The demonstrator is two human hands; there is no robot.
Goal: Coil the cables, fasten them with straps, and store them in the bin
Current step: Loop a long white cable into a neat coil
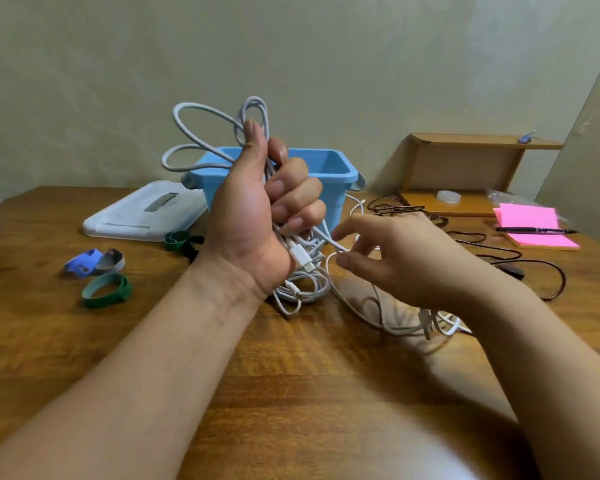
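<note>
Wooden counter [291,375] runs up to a pale wall; the blue bin [336,188] stands open at 12 o'clock behind my hands, with its white lid [136,216] lying at 10 o'clock. My left hand [257,209] is closed in a fist round a messy bunch of white cables [307,285], with loops sticking out above it and hanging below. My right hand [395,258] pinches one loose strand [331,241] at 3 o'clock of the bunch. Several cables look mixed in one grip, so a tug here could cinch a knot rather than free the strand. The springy top loops could slip out of my fist. The tail on the counter lies near the black cable [400,208] at 2 o'clock and might snag it. The straps [120,293] sit at 9 o'clock, and both hands are busy.
</note>
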